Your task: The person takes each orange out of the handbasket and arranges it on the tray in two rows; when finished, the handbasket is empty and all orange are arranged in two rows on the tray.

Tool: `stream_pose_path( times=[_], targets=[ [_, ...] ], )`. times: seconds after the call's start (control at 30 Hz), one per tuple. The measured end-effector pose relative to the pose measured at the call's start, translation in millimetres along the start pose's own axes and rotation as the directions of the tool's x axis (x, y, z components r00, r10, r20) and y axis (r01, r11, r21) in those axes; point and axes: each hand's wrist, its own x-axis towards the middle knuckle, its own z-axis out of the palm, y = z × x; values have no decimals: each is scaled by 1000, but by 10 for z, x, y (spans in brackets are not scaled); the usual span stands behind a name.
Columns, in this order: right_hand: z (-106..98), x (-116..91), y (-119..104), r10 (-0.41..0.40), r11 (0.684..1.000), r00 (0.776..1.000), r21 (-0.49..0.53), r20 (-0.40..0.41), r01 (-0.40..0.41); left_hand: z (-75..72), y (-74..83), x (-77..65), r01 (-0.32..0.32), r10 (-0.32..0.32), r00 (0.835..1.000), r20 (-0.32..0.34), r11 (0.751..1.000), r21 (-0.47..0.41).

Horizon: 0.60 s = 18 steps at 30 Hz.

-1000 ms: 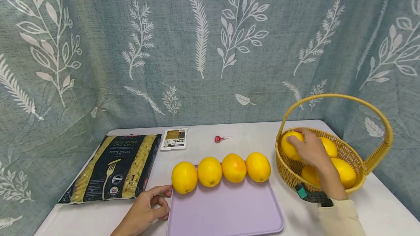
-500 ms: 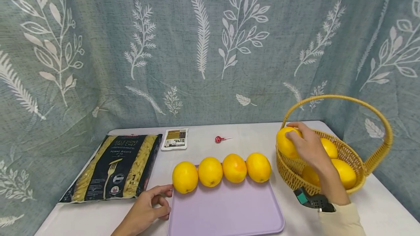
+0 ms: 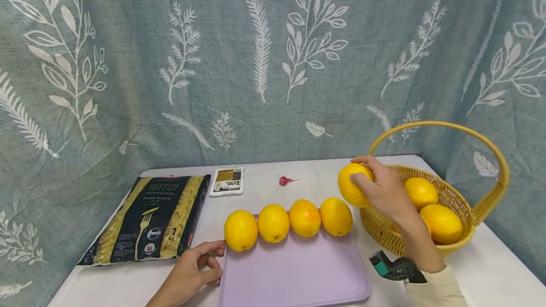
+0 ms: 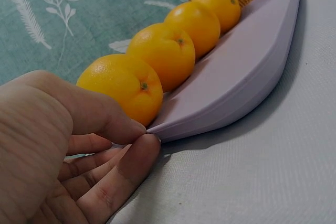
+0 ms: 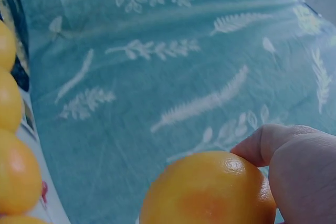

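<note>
My right hand (image 3: pixel 386 191) grips an orange (image 3: pixel 355 185) in the air, just left of the wicker basket (image 3: pixel 375 236). In the right wrist view that orange (image 5: pixel 210 192) fills the bottom, with thumb and fingers against its side. Several oranges stand in a row along the far side of a lilac tray (image 3: pixel 294 269); the leftmost orange (image 3: pixel 241 231) is nearest my left hand (image 3: pixel 192 269). The left wrist view has thumb and a finger pinching the rim of the tray (image 4: pixel 226 98) at its left side. More oranges (image 3: pixel 441 224) lie in the basket.
A dark bag of penne pasta (image 3: pixel 147 219) lies at the left. Behind the tray are a small flat packet (image 3: pixel 227 181) and a red lollipop (image 3: pixel 285 181). The basket's tall handle (image 3: pixel 443 124) arches over its right part. A patterned curtain (image 3: pixel 273 60) hangs behind the table.
The right hand has lifted the orange out of the basket and carried it left, past the rim. The left hand stays at the tray's edge.
</note>
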Motion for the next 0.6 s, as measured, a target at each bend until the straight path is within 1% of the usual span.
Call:
stream_pose_path(
  times=[0.23, 0.37, 0.53, 0.6],
  targets=[
    [214, 16, -88, -62, 998, 997, 0, 41, 62, 3, 10, -13, -16, 17, 1000, 9, 1000, -15],
    [311, 20, -112, -86, 996, 996, -13, 35, 87, -3, 8, -12, -26, 27, 999, 18, 999, -20],
    [394, -10, -163, -95, 995, 995, -8, 30, 95, -5, 0, -14, -12, 12, 1000, 15, 1000, -22],
    [422, -21, -183, -110, 994, 994, 2, 26, 110, -4, -1, -13, -9, 9, 1000, 15, 1000, -23]
  ],
)
